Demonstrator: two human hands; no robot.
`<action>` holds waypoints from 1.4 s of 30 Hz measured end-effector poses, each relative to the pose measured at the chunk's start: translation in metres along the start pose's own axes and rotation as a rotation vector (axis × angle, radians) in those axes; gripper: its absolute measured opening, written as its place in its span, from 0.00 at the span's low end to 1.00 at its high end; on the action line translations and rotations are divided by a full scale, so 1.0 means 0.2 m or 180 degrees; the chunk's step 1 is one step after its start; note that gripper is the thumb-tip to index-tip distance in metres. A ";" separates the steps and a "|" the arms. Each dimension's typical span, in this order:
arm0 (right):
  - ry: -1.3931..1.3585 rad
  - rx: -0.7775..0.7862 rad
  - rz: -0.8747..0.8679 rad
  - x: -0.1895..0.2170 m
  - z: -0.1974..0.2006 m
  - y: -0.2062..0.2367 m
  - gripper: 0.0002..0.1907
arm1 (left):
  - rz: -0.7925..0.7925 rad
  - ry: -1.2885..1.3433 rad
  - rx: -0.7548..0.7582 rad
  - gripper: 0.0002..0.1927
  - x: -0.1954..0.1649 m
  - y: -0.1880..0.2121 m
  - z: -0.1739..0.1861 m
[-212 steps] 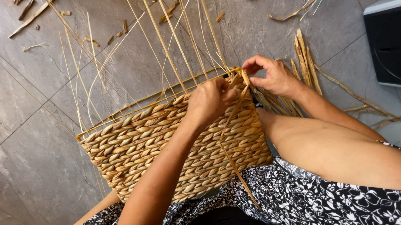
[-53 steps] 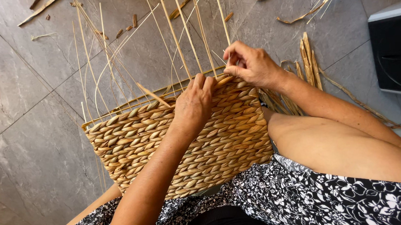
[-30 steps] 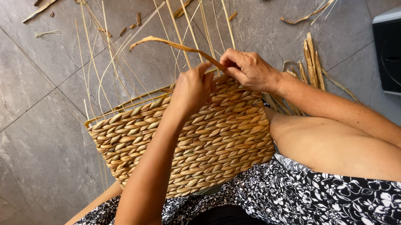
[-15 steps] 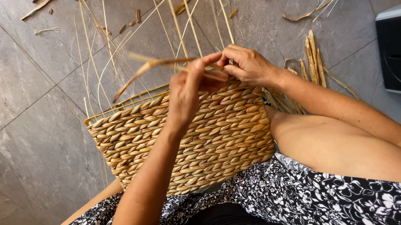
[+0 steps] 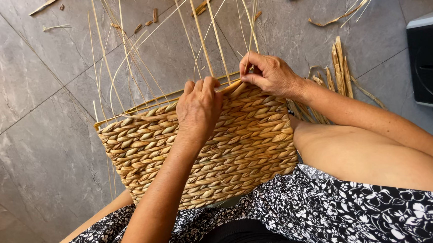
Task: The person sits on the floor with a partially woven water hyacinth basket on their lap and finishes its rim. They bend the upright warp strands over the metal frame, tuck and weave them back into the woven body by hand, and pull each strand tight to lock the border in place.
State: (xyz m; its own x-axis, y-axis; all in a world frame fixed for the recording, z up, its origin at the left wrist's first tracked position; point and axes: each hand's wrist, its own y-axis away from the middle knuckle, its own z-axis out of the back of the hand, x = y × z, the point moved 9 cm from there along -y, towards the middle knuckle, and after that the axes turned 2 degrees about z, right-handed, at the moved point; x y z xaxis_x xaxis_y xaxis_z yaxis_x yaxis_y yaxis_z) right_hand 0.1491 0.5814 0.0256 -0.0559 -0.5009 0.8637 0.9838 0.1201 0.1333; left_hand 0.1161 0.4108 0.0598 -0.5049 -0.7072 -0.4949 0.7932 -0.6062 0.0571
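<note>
- Woven basket (image 5: 213, 151): half-finished, straw-coloured, resting on its side across the person's lap, its open rim turned away toward the grey tile floor (image 5: 33, 147). Judged light and springy; the braided wall should flex under pressure yet keep its shape.
- Upright stakes (image 5: 206, 42): thin, pale, stiff-looking rods rising from the rim and fanning outward. Probably brittle if bent sharply, so best gripped low, close to the weave.
- Weaving strand (image 5: 232, 87): flat, pliable fibre lying along the top row between the 2 hands; likely soft enough to fold but liable to fray or split.
- Left hand (image 5: 198, 107): laid flat over the upper wall, fingers curled onto the rim, pressing the rows down rather than pinching anything.
- Right hand (image 5: 269, 76): thumb and fingertips closed in a pinch on the strand at the rim, just beside a stake.
- Best hold, as a judgement: the finished wall, which offers a rough, non-slip surface; the unwoven rim is looser.
- Spare fibre bundle (image 5: 336, 74): thick dried stalks on the floor just beyond the right forearm, within reach.
- Scraps (image 5: 204, 2): short offcuts scattered across the tiles beyond the stakes.
- Dark box-like appliance (image 5: 430, 58): stands at the right edge, well apart from the basket.
- Obstruction: the splayed stakes crowd the fingers at the rim; nothing else blocks the hands.
</note>
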 end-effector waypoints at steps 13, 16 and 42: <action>0.0178 0.0101 0.0204 0.02 0.00 -0.01 0.10 | -0.0885 0.0411 0.0652 0.33 -0.22 -0.02 -0.05; -0.0556 0.0437 -0.0287 -0.02 0.01 -0.02 0.17 | -0.0570 0.0045 0.0693 0.22 -0.15 -0.03 -0.09; 0.0800 -0.0131 0.0345 0.24 -0.20 -0.02 0.07 | -0.0324 0.0218 0.0039 0.08 0.12 -0.04 0.18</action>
State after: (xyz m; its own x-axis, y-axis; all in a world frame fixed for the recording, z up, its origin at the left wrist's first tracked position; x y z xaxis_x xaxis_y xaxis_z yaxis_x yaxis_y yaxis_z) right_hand 0.1499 0.5234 0.0468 0.0889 -0.6846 0.7235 0.9881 0.1520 0.0224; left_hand 0.0850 0.3846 0.0786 -0.5578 -0.6156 -0.5568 0.7346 -0.6783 0.0141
